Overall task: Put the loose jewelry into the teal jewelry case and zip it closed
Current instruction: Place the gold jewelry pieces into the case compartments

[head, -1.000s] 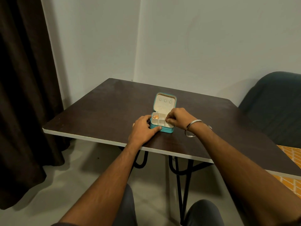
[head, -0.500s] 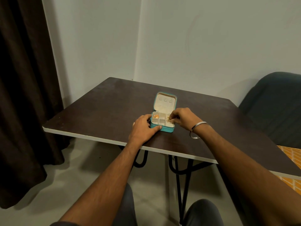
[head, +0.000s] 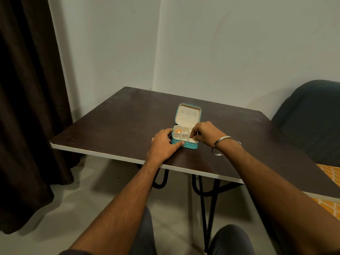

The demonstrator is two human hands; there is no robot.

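Case: the teal jewelry case [head: 184, 144] lies on the table between the two hands, its lid [head: 188, 115] thrown back away from the person so the divided tray faces up and every compartment can be reached from above.
Jewelry: a gold piece [head: 177, 130] sits in the far compartment nearest the left hand; whether more lies under the right hand's fingers is hidden.
Left hand: the left hand [head: 162, 147] wraps the case's near-left corner, thumb along the front wall and fingers against the side, most likely to keep the light box from sliding while the other hand works in it.
Right hand: the right hand [head: 203, 133] hovers over the tray's right-hand compartments with its fingers [head: 192, 134] curled down into them, as if setting a small item in or nudging one into place; I cannot tell whether anything is pinched.
Zip: the lid is open, so zipping is not yet begun; no loose piece shows on the table beside either hand.
Wrist: a silver bangle [head: 219, 147] hangs on the right wrist, behind the working fingers.
Table: the dark table [head: 119, 118] carries the case near its front edge, close to the person, which keeps both forearms short of full reach.
Beyond: a dark curtain [head: 27, 89] hangs out past the left arm; a dark chair [head: 312, 116] stands past the right arm.
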